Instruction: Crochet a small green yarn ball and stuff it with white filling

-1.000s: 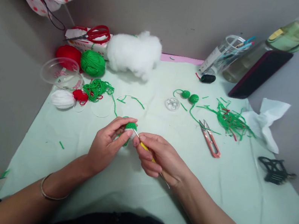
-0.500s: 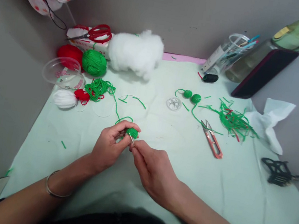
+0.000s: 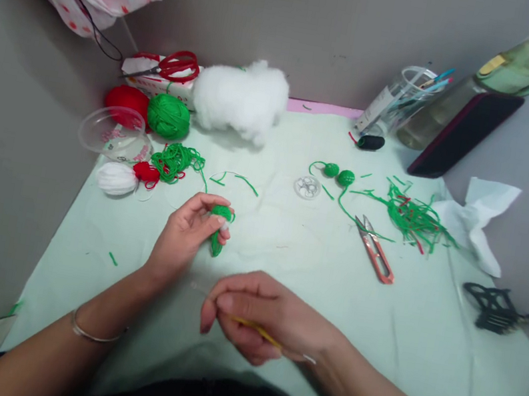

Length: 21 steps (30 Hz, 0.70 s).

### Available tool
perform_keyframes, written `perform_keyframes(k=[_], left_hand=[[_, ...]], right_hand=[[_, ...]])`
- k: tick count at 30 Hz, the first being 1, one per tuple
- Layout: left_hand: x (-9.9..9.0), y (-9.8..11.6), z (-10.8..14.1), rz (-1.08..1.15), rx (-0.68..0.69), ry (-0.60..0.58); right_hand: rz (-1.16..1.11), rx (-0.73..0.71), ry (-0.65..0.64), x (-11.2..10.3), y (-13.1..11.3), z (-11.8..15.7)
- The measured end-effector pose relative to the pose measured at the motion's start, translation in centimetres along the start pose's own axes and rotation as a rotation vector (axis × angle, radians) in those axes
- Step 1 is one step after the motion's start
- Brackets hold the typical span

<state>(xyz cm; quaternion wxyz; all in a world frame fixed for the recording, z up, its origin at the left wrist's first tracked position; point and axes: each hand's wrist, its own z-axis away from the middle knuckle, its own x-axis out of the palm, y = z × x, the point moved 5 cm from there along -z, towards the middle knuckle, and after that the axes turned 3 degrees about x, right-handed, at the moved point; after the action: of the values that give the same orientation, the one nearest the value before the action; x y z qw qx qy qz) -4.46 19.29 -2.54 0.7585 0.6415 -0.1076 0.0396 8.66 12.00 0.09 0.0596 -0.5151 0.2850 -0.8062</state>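
My left hand (image 3: 186,232) grips a small green crocheted piece (image 3: 222,212) between thumb and fingers, with green yarn hanging below it. Nearer to me and to the right, my right hand (image 3: 258,315) is closed around a crochet hook (image 3: 257,329) with a yellow handle, its metal end pointing toward the wrist. The two hands are apart. Loose green yarn (image 3: 176,162) lies beyond my left hand. Two small green balls (image 3: 345,178) rest farther back, beside a round clear case (image 3: 307,187).
Orange-handled snips (image 3: 377,254) and green yarn scraps (image 3: 416,217) lie at the right. White stuffing (image 3: 240,99), a green yarn ball (image 3: 168,116), red scissors (image 3: 178,66) and a clear tub (image 3: 112,135) stand at the back left. A phone (image 3: 466,134) leans at the back right.
My right hand has pulled back from the green piece toward me, turning the hook. My left hand has shifted slightly left and away from me, and the piece is now tilted with yarn hanging down.
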Motion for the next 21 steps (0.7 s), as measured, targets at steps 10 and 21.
perform_keyframes(k=[10, 21], left_hand=[[1.0, -0.4, 0.9, 0.056, -0.13, -0.18], [1.5, -0.2, 0.9, -0.064, -0.027, -0.098]], right_hand=[[0.066, -0.282, 0.445, -2.5, -3.1, 1.1], [0.124, -0.196, 0.436, -2.9, -2.2, 0.5]])
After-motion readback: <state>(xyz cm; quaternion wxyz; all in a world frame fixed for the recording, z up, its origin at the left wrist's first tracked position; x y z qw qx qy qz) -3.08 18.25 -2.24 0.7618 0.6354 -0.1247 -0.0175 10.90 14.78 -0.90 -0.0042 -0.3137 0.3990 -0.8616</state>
